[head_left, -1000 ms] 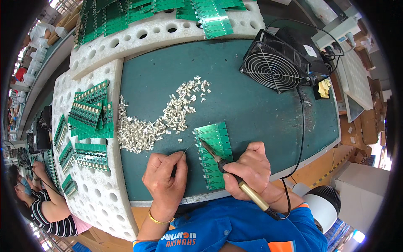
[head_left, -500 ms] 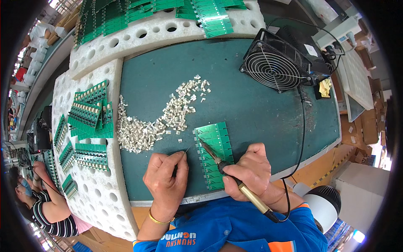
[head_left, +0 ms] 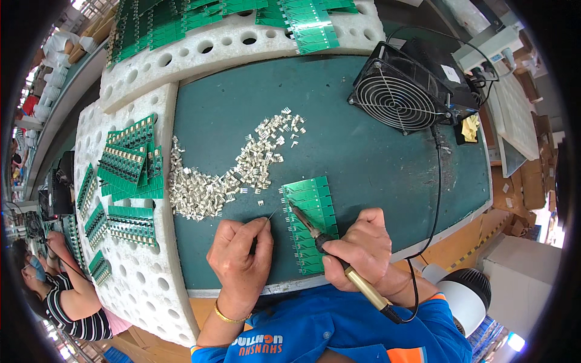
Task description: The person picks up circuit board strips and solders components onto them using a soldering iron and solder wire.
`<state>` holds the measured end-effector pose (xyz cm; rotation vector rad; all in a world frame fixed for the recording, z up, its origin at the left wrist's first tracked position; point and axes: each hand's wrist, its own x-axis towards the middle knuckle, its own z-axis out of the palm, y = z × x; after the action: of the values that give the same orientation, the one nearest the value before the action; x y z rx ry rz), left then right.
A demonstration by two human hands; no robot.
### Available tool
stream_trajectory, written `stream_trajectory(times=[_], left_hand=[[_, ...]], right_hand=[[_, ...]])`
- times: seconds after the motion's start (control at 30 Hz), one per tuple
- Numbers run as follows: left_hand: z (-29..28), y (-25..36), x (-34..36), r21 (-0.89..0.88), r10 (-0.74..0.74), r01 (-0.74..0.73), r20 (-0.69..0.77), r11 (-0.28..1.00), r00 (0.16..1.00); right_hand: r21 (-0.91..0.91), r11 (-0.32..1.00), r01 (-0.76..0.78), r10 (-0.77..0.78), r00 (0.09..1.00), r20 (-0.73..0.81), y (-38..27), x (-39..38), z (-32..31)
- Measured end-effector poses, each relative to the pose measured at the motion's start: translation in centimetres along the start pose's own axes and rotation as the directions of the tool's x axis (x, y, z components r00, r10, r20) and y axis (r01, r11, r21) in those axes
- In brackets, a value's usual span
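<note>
On the green work mat lies a green circuit board panel with small pin connectors along its left edge. My right hand is closed round a soldering iron, its tip resting at the panel's upper left part. Pinched in my left hand, left of the panel, is a thin solder wire whose free end points up toward the iron's tip. Whether wire and tip touch is too small to tell. A heap of small white connectors spreads over the mat beyond my left hand.
A black fan stands at the far right, its cable running down past my right hand. White foam boards at left and back carry several circuit boards. A yellow sponge sits beside the fan. Another person works at far left.
Both hands, the iron and the wire hold almost the same places. The whole picture has shifted very slightly to the right.
</note>
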<state>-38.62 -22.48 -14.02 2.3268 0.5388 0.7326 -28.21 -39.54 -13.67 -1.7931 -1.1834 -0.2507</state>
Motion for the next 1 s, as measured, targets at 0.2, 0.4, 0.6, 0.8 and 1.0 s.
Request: stream_trajectory(times=[0.2, 0.4, 0.6, 0.8, 1.0], left_hand=[[-0.05, -0.22, -0.05, 0.001, 0.005, -0.005, -0.017, 1.0, 1.0], [-0.21, -0.05, -0.15, -0.01, -0.015, 0.015, -0.013, 1.0, 1.0], [-0.28, -0.24, 0.1, 0.007, -0.027, 0.027, -0.014, 1.0, 1.0], [-0.26, -0.17, 0.1, -0.011, -0.05, 0.05, -0.019, 0.999, 0.999], [-0.2, -0.24, 0.12, -0.022, -0.06, 0.06, -0.016, 0.998, 0.998]], right_hand=[[-0.026, 1.0, 0.009, -0.009, 1.0, 0.002, 0.1, -0.04, -0.39], [-0.006, 1.0, 0.005, -0.005, 1.0, -0.024, 0.25, 0.04, -0.26], [0.033, 0.999, -0.03, 0.032, 0.998, -0.051, 0.58, 0.27, -0.05], [0.047, 0.998, -0.037, 0.038, 0.999, -0.038, 0.58, 0.37, -0.05], [0.05, 0.998, -0.04, 0.04, 0.999, -0.015, 0.56, 0.44, -0.08]])
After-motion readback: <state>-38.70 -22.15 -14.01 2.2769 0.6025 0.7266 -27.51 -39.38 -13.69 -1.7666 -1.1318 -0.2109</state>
